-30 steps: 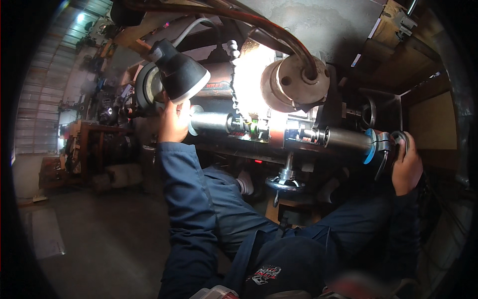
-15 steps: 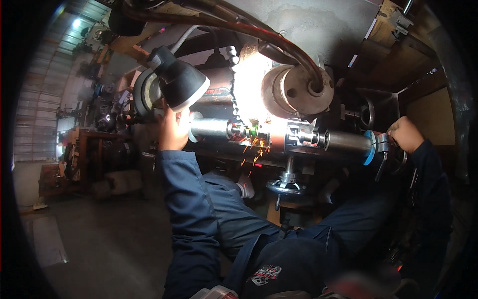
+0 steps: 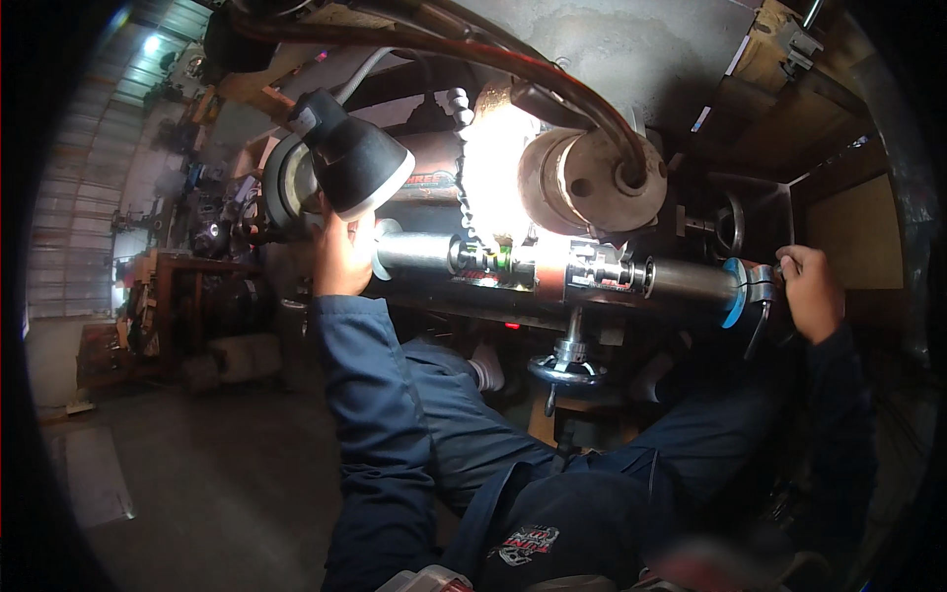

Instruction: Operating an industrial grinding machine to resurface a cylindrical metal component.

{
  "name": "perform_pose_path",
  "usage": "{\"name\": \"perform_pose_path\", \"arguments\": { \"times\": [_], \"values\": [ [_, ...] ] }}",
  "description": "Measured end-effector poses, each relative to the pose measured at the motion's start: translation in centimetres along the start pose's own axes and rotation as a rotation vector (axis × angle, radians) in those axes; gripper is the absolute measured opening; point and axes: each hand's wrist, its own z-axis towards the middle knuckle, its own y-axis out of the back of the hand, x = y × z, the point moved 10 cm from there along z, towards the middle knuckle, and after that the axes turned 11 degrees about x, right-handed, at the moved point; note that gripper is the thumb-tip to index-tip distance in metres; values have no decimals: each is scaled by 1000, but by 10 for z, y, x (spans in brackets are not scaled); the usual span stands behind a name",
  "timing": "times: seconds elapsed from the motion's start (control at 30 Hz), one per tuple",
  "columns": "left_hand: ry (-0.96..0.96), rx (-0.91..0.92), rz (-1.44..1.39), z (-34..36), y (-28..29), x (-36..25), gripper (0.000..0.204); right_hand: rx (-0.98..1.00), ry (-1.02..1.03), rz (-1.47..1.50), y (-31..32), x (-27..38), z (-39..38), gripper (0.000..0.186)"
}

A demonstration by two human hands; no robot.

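Note:
My left hand (image 3: 345,255) reaches up to the left end of a polished steel cylinder (image 3: 419,255) on a grinding machine. A black lamp (image 3: 350,163) hides its fingertips, so its grip cannot be made out. At the far right end, my right hand (image 3: 814,296) is closed on a handwheel that is mostly hidden behind it. Beside it are a steel clamp collar (image 3: 760,283) with a lever and a blue ring (image 3: 734,293) around the right steel cylinder (image 3: 691,283). Between the cylinders sits a small workpiece area (image 3: 503,260) with a green glint.
A large round metal housing (image 3: 592,183) with a thick hose (image 3: 493,59) stands over the middle. A segmented coolant nozzle (image 3: 462,148) hangs beside the bright glare. In front is a chrome handwheel (image 3: 567,371), above my knees. A wooden bench (image 3: 182,296) stands at left.
The orange sparks below the middle of the machine are gone. My right hand has moved slightly down and toward the right, its fingers now pointing upward. My left hand stays in place.

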Motion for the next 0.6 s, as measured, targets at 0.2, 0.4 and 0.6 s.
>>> {"name": "perform_pose_path", "arguments": {
  "times": [0.2,0.4,0.6],
  "values": [
    [14,-23,69,2,0,13,44,573,193,91,-54,-18,54,17],
    [-22,-65,93,-3,3,12,34,1042,449,-454,-101,-16,63,14],
    [-82,-91,18,-3,4,2,31,1116,389,-485,-105,-21,56,16]
  ]
}}
